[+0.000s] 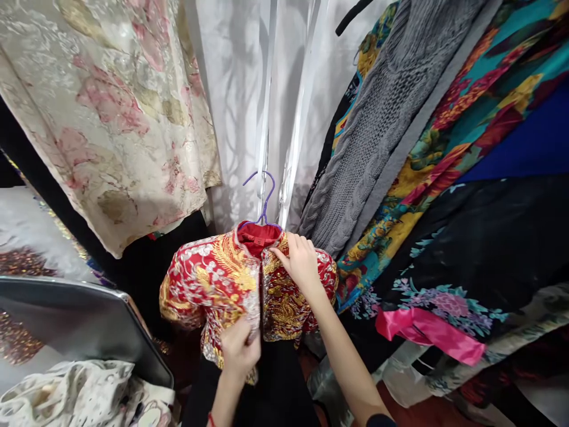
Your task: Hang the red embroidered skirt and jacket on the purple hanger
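Note:
A small red jacket with gold and silver embroidery hangs on a purple hanger, whose hook rises above the collar. Its front is parted along the middle, with red lining showing at the neck. My right hand is at the collar on the right side, fingers over the shoulder and thumb at the neck edge, gripping the cloth. Lower down, my left hand is closed on the jacket's left front edge near the hem. The cloth inside both hands is hidden.
A cream floral garment hangs at left above a grey chair back and crumpled white cloth. To the right hang a grey knit sweater, a colourful floral garment and black clothing with a pink ribbon. White metal uprights stand behind.

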Tool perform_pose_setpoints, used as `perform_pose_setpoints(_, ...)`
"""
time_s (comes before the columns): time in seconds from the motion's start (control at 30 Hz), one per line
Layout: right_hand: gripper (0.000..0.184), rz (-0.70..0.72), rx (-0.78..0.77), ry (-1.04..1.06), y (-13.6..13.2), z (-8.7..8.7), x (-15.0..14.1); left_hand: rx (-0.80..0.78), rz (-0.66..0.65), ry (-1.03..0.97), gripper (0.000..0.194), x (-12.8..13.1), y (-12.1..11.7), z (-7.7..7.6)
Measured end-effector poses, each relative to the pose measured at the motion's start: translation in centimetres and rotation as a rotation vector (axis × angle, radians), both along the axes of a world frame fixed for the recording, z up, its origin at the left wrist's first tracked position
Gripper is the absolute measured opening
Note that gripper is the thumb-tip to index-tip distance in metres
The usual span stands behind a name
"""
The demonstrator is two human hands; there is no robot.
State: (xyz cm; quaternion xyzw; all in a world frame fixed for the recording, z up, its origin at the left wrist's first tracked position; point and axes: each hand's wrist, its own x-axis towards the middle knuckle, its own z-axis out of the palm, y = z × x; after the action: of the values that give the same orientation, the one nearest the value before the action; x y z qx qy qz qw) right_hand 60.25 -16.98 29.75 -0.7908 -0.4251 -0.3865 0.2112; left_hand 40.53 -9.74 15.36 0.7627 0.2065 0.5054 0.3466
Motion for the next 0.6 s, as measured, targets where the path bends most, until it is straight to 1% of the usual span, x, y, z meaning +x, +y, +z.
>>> perform_pose_setpoints(0.03, 0.048, 0.003, -0.002, 0.0, -0.1, 0.0, 0.1, 0.055, -0.068, 0.094, 0.031, 0.8, -0.6, 0.1)
perform_pose_setpoints(0.1, 0.046, 0.011, -0.006, -0.002, -0.3, 0.0, 0.3, 0.114, -0.139, 0.258, 0.02, 2.6, -0.8, 0.3)
perform_pose_setpoints(0.17, 0.045, 0.032, 0.001, 0.0, -0.3, -0.3, 0.7, 0.122, -0.136, 0.367, 0.013, 4.1, 0.1, 0.6)
perform_pose_setpoints(0.27, 0.043, 0.054, 0.078, 0.005, 0.3, -1.0, 1.5, 0.122, -0.079, 0.46, 0.013, 5.4, 2.2, 0.7)
perform_pose_setpoints(0.33, 0.042, 0.047, 0.147, -0.002, 0.9, -1.6, 2.0, 0.115, -0.061, 0.486, 0.011, 5.8, 3.2, 0.5)
perform_pose_setpoints(0.43, 0.041, 0.041, 0.213, -0.001, 1.9, -2.3, 2.3, 0.072, -0.05, 0.457, 0.012, 5.7, 3.8, -0.2)
perform_pose_setpoints(0.53, 0.04, 0.032, 0.246, 0.004, 2.2, -2.8, 2.3, -0.006, -0.041, 0.394, 0.016, 5.0, 4.1, -1.1)
perform_pose_setpoints(0.6, 0.04, 0.044, 0.242, 0.001, 2.0, -3.1, 2.2, -0.063, -0.069, 0.367, 0.016, 4.3, 4.4, -1.9)
